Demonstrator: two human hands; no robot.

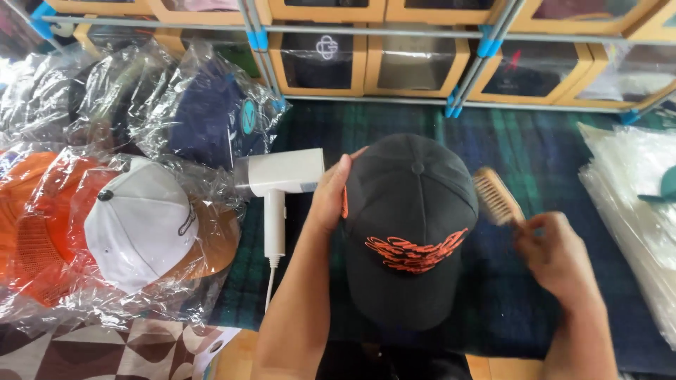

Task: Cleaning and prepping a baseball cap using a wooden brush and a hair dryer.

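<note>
The black cap (412,232) sits at the centre of my view over the dark plaid cloth (535,155), its long axis running 12 to 6, brim toward 6, orange embroidery on the front. My left hand (329,193) grips its 9 o'clock side, fingers curled closed on the crown edge. My right hand (556,253) sits at 3 o'clock, fingers closed around a wooden brush (496,197) whose bristles touch the cap's right side. A white hairdryer (278,179) lies just beyond my left hand.
</note>
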